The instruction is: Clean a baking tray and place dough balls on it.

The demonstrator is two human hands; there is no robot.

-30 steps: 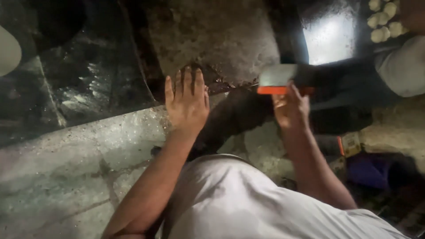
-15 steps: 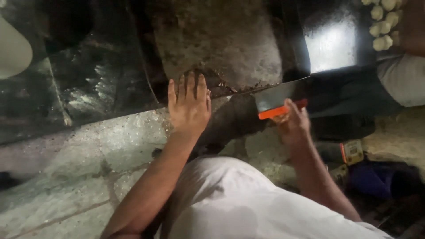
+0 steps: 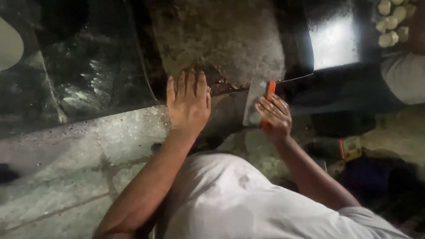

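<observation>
- Head view, looking down over the person's white shirt [image 3: 230,199] at a dim work area; fine detail is lost in the dark parts.
- Left hand [image 3: 188,102]: laid flat, palm down, fingers together and extended. It grips nothing. It rests where the pale stone ledge [image 3: 88,146] meets the rough grey slab [image 3: 217,40], apparently as a brace to steady the body or the slab edge.
- Right hand [image 3: 275,116]: fingers curled and clamped around the orange handle of a scraper [image 3: 256,99]. The flat metal blade points up and away from the person, its tip at the near edge of the slab.
- Scraper position: between the two hands, just right of the left hand, its blade at the crusted brown residue [image 3: 221,79] along the slab's lower border. The tilt of the blade suits working at that edge, as judged from the pose.
- Right of the slab: a dark tray [image 3: 305,48] with a bright reflective patch, standing apart from both hands.
- Upper right corner: a cluster of pale dough balls [image 3: 392,22], well apart from the scraper.
- Right edge: another person's light sleeve [image 3: 405,75], not in contact with the work.
- Lower right: a small orange and yellow object [image 3: 349,148] on the ground; its kind cannot be told.
</observation>
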